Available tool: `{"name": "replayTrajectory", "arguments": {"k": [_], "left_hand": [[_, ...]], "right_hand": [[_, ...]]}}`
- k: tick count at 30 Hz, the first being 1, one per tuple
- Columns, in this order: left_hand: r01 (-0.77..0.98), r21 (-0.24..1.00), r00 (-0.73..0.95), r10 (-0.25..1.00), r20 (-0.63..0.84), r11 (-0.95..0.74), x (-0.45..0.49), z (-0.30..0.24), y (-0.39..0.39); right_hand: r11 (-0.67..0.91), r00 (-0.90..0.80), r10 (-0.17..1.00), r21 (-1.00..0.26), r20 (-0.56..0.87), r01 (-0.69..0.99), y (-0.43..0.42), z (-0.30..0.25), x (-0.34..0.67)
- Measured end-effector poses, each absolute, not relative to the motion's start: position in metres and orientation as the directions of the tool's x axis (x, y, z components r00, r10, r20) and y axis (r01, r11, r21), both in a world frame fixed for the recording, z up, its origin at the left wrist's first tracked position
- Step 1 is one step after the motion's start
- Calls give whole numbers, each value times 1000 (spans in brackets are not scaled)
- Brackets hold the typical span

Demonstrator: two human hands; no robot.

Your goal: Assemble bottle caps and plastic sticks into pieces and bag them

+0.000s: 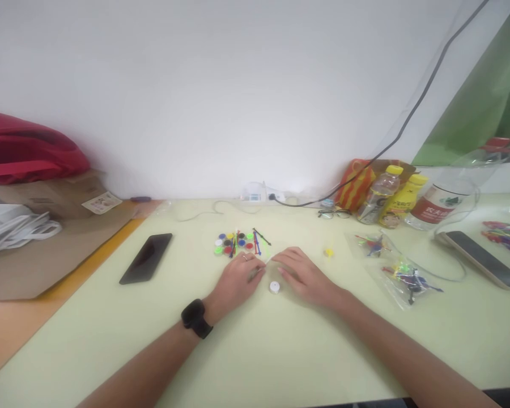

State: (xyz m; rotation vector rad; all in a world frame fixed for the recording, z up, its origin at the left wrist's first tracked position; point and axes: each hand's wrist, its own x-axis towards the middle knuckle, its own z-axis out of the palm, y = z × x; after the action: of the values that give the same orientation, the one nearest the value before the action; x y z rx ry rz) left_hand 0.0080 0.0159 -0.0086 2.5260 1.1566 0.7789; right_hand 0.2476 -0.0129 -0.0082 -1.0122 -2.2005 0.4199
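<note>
Bags: I see two clear bags (402,272) at right holding coloured sticks.
Bottles: three bottles (397,201) stand by the wall.
Hands: my left hand (237,280) and right hand (302,275) rest on the pale bench (255,351), fingers loosely curled, pinching a thin stick (267,263) between them.
Disc: a white disc (274,287) lies between them.
Pieces: coloured caps (233,243) lie just beyond.
Room: open bench toward me; phone (146,258) at left.

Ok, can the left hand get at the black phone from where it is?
Probably yes: the black phone lies flat on the table, left of the left hand, with only bare tabletop between them.
</note>
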Motion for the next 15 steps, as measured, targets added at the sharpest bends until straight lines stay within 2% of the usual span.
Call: {"name": "replayTrajectory", "arguments": {"k": [4,11,15], "left_hand": [[594,482,527,764,372,-644,6,-13,19],[482,642,456,797,397,-596,7,-14,22],[399,672,494,764,416,-624,11,-7,18]], "right_hand": [[621,-451,784,-557,427,552,-16,-3,251],[577,-542,788,-661,294,480,-21,-4,245],[485,-385,870,-664,307,568,-17,-9,247]]}}
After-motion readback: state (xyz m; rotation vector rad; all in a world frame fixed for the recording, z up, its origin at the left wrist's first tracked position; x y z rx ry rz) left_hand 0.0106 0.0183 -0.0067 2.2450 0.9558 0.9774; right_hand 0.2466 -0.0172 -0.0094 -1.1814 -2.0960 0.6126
